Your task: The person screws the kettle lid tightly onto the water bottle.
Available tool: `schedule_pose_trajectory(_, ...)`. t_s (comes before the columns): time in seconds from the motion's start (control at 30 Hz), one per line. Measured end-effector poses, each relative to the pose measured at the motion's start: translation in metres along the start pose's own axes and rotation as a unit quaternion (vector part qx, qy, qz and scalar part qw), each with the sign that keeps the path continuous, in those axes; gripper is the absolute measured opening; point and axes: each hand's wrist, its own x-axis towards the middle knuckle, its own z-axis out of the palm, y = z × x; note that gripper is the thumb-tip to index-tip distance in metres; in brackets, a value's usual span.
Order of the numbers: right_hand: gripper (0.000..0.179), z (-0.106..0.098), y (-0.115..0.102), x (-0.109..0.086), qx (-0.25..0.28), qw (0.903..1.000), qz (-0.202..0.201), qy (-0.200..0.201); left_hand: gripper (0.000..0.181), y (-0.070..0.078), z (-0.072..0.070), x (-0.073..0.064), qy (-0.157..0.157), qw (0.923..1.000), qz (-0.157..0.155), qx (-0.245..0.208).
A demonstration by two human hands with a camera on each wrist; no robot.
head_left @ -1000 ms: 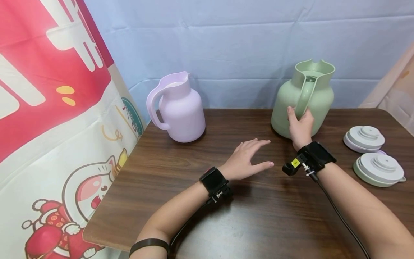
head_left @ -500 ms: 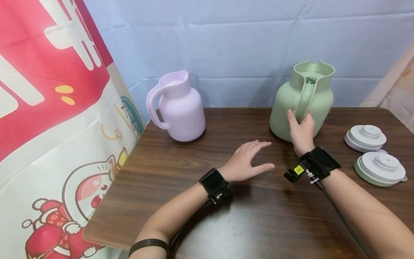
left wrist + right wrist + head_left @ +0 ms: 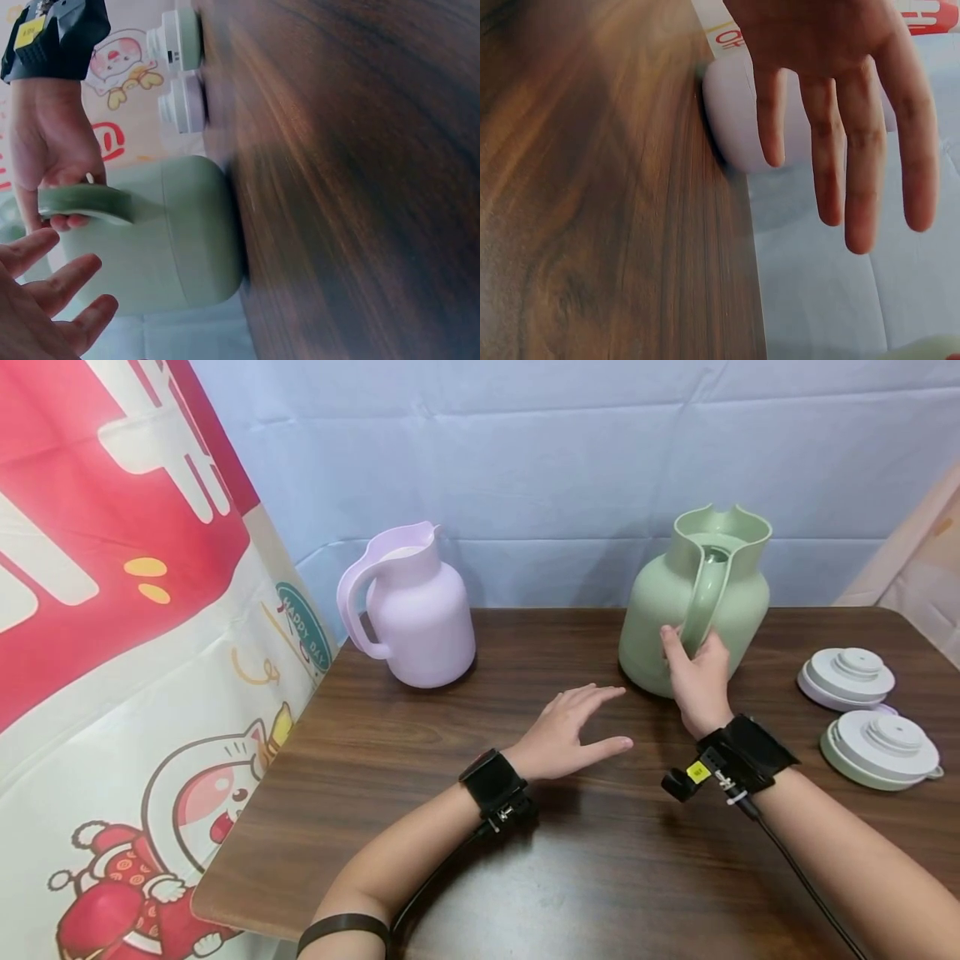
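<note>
My right hand (image 3: 699, 681) grips the handle (image 3: 707, 593) of a pale green jug (image 3: 645, 618) at the back right. In the left wrist view its fingers (image 3: 69, 221) curl round that handle. The jug has no lid on, and its rim is notched at the spout. My left hand (image 3: 562, 735) hovers over the middle of the table with its fingers spread and relaxed, holding nothing. In the right wrist view the left hand (image 3: 840, 82) shows its extended fingers against a lilac jug (image 3: 731, 105) behind.
The lilac jug (image 3: 423, 618), also lidless, stands at the back left with its handle to the left. Two round lids, one lilac-edged (image 3: 847, 678) and one green-edged (image 3: 881, 747), lie at the right of the brown table (image 3: 360, 793). A blue-grey cloth (image 3: 547, 468) hangs behind.
The right hand and the green jug have shifted slightly toward the person and a little left. The left hand and the lilac jug have stayed nearly in place.
</note>
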Motion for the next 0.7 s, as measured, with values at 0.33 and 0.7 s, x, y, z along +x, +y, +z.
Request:
schedule_pose_trajectory(0.33, 0.013, -0.004, 0.012, -0.004, -0.004, 0.9998, -0.007, -0.017, 0.062, 0.0, 0.002, 0.0, 0.002, 1.0, -0.002, 0.001)
schedule_pose_trajectory(0.7, 0.013, -0.006, 0.01, -0.014, -0.004, 0.9989, -0.009, -0.045, 0.064, 0.003, 0.002, 0.001, -0.004, 1.0, -0.005, -0.002)
